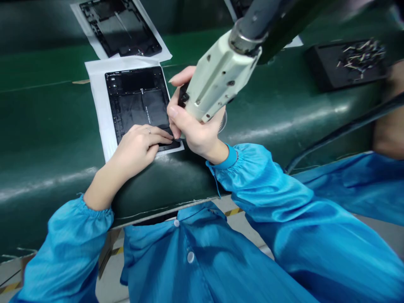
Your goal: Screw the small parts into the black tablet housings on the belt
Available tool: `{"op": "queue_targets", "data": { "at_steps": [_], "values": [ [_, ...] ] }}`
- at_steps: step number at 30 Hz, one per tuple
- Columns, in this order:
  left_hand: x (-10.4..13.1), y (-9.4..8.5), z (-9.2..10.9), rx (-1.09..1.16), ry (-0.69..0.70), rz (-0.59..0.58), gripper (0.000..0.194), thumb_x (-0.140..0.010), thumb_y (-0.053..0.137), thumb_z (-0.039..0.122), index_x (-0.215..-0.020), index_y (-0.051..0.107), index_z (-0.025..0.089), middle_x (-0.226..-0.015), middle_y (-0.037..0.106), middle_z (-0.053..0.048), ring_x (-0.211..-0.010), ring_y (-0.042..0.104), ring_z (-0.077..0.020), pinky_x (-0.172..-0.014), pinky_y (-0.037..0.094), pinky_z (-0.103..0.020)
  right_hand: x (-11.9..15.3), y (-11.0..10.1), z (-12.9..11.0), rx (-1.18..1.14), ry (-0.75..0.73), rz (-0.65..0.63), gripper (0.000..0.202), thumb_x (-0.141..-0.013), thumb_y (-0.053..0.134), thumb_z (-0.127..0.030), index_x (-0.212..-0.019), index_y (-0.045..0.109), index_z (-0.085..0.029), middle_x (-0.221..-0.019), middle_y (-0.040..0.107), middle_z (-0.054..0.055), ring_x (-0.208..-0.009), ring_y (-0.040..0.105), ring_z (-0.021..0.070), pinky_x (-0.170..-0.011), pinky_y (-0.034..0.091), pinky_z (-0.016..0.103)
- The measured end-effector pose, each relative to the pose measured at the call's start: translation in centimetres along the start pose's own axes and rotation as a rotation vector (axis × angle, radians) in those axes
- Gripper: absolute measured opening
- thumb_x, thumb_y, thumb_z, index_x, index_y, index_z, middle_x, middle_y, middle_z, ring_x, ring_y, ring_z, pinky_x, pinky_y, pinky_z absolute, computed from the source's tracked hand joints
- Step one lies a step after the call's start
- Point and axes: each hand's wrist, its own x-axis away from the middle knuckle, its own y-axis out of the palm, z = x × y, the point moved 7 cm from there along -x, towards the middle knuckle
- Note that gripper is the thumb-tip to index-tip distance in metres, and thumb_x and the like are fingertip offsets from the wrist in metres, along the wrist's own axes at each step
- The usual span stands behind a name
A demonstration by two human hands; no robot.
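On a white sheet (97,97) in front of me lies a black tablet housing (129,109) with its inside facing up. My left hand (139,145) rests over its lower edge, fingers stretched toward the lower right corner. Wrapped around a cream-coloured hand-held power tool (217,75) is my right hand (195,126), beside the housing's right edge. The tool is tilted, and a thick dark hose or cable (261,19) runs from its upper end. Its working tip is hidden behind my hand, so I cannot tell whether it touches the housing.
A second black housing (123,29) on white sheeting lies farther back. At the right stands a black tray (328,71) with a pile of small metal parts (362,57). A dark cable (344,130) crosses near a blurred co-worker's arm (391,113). The green tabletop (47,134) ends before me.
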Motion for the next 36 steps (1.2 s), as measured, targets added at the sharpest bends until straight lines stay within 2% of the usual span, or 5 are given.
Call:
{"op": "queue_targets", "data": {
  "at_steps": [3, 7, 12, 24, 36],
  "values": [
    [-0.1, -0.3, -0.1, 0.047, 0.01, 0.026, 0.047, -0.094, 0.051, 0.008, -0.111, 0.09, 0.026, -0.124, 0.086, -0.002, -0.122, 0.079, -0.0271, -0.112, 0.057, -0.046, -0.5, 0.1, -0.4, -0.112, -0.067, -0.009, 0.037, -0.099, 0.076, -0.045, -0.13, 0.06, -0.033, -0.096, 0.071, -0.004, -0.067, 0.068, 0.0122, -0.069, 0.067, 0.028],
    [0.0, -0.4, -0.4, 0.081, -0.018, 0.006, 0.046, -0.096, 0.051, 0.01, -0.115, 0.089, 0.027, -0.128, 0.086, 0.001, -0.124, 0.078, -0.0259, -0.115, 0.055, -0.047, -2.0, -2.6, -1.8, -0.202, -0.207, 0.097, 0.032, -0.099, 0.077, -0.036, -0.125, 0.058, -0.032, -0.099, 0.071, -0.006, -0.045, 0.043, 0.0049, -0.038, 0.037, 0.024],
    [0.1, -0.5, -0.5, 0.09, -0.028, 0.014, 0.043, -0.097, 0.052, 0.011, -0.112, 0.088, 0.027, -0.126, 0.086, 0.001, -0.123, 0.079, -0.0258, -0.114, 0.056, -0.047, -3.4, -6.5, -2.3, -0.11, -0.273, 0.235, 0.025, -0.096, 0.077, -0.028, -0.115, 0.061, -0.03, -0.08, 0.057, -0.008, -0.044, 0.036, 0.0044, -0.039, 0.031, 0.026],
    [0.2, -0.7, -0.6, 0.079, -0.029, 0.013, 0.043, -0.099, 0.05, 0.013, -0.114, 0.089, 0.023, -0.127, 0.086, 0.0, -0.123, 0.08, -0.0251, -0.115, 0.057, -0.044, -2.9, -4.3, -1.0, -0.047, -0.222, 0.177, 0.05, -0.092, 0.078, -0.075, -0.109, 0.058, -0.032, -0.069, 0.053, -0.009, -0.038, 0.027, 0.0068, -0.036, 0.025, 0.031],
    [0.2, -0.7, -0.3, 0.073, -0.054, 0.001, 0.044, -0.098, 0.049, 0.013, -0.114, 0.089, 0.024, -0.128, 0.085, 0.001, -0.124, 0.079, -0.0247, -0.118, 0.056, -0.043, -3.0, -4.8, -0.4, -0.043, -0.33, 0.149, 0.049, -0.099, 0.074, -0.07, -0.114, 0.057, -0.026, -0.071, 0.056, -0.011, -0.04, 0.026, 0.0027, -0.035, 0.025, 0.023]
  ]
}}
